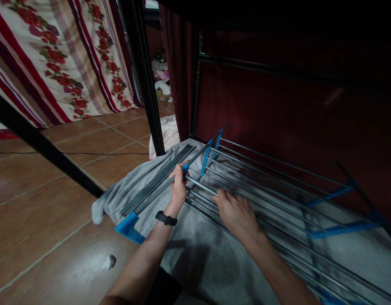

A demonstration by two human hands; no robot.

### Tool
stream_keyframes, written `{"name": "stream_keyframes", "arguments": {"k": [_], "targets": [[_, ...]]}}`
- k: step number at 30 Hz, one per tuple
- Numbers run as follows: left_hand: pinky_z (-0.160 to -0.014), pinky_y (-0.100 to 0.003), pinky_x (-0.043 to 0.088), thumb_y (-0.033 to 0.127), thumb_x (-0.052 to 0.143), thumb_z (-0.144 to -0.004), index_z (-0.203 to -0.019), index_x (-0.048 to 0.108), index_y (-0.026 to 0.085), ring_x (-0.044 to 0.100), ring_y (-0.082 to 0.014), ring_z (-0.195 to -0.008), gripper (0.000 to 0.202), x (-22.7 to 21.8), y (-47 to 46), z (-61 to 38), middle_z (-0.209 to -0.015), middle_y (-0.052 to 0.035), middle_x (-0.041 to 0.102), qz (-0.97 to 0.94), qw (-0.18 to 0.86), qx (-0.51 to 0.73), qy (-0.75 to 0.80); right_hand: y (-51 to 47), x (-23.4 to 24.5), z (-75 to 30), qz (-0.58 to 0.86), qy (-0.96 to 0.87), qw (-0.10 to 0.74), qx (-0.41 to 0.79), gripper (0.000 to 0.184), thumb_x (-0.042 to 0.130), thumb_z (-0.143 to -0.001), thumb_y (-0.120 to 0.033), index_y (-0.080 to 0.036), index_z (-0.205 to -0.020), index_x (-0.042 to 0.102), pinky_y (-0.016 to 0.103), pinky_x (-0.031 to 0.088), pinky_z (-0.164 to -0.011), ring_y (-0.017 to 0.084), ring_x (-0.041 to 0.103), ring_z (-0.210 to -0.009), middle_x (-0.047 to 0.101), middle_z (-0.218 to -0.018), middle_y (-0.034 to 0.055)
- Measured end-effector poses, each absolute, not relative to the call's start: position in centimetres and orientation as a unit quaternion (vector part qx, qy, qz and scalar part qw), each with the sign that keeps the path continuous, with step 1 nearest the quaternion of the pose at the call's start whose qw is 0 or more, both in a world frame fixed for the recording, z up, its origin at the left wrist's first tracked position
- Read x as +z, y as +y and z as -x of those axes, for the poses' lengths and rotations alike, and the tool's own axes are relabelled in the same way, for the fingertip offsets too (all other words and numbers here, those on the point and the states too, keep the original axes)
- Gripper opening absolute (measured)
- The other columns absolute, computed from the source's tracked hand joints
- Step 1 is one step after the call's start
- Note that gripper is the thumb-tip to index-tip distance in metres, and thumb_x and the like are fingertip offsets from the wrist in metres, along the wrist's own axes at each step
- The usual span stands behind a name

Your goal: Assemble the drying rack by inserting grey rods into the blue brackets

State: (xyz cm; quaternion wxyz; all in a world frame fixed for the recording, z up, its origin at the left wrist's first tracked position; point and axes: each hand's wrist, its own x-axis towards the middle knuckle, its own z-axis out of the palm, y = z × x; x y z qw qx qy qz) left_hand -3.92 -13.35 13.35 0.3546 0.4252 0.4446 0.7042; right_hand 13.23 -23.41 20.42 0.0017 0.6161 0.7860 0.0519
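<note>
My left hand [178, 184], with a black band on its wrist, is closed round a blue plastic connector [185, 168] on a long grey pole [160, 190]. At the pole's near end sits a larger blue end piece [131, 228]. My right hand [235, 212] is closed over a metal tube [201, 184] that runs toward the connector; its fingers partly hide the tube. Both hands work on a rack of parallel metal tubes with blue connectors, like a shoe rack, lying on a grey blanket [214, 262]. Whether the tube's end is seated in the connector, I cannot tell.
Several loose grey rods [157, 180] lie on the blanket left of the rack. A black metal frame post [147, 84] and a slanting black bar [45, 144] stand nearby. Beyond them are a tiled floor [55, 182], a thin cable and a floral curtain [55, 55].
</note>
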Motion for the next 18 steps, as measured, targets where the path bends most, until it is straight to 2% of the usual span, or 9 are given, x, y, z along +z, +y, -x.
{"name": "stream_keyframes", "arguments": {"k": [3,10,18], "targets": [[-0.047,-0.024,0.033,0.077,0.040,-0.090,-0.103,0.076,0.016,0.042,-0.0120,-0.058,0.072,13.2,-13.4,4.1,-0.069,-0.0020,0.052,-0.432,0.355,0.701,0.444,-23.5,20.6,-13.2,-0.618,0.784,-0.004,0.059,0.035,0.026,-0.108,-0.038,-0.021,-0.104,0.057,0.029,0.042,-0.066,0.019,0.072,-0.082,0.074,-0.095,0.0079],[-0.047,-0.025,0.032,0.078,0.035,-0.091,-0.108,0.075,0.017,0.041,-0.0124,-0.055,0.075,13.1,-13.3,4.4,-0.063,-0.0006,0.048,-0.452,0.360,0.689,0.436,-23.4,20.4,-13.2,-0.611,0.790,0.011,0.043,0.035,0.025,-0.108,-0.037,-0.021,-0.105,0.057,0.029,0.043,-0.066,0.020,0.073,-0.082,0.075,-0.098,0.0088],[-0.048,-0.024,0.033,0.075,0.036,-0.092,-0.111,0.074,0.017,0.042,-0.0121,-0.059,0.072,12.3,-13.0,4.4,-0.073,-0.0026,0.052,-0.448,0.366,0.705,0.410,-23.3,20.2,-13.3,-0.615,0.786,0.004,0.054,0.036,0.025,-0.107,-0.038,-0.021,-0.105,0.058,0.030,0.043,-0.067,0.021,0.073,-0.082,0.074,-0.094,0.0089]]}}
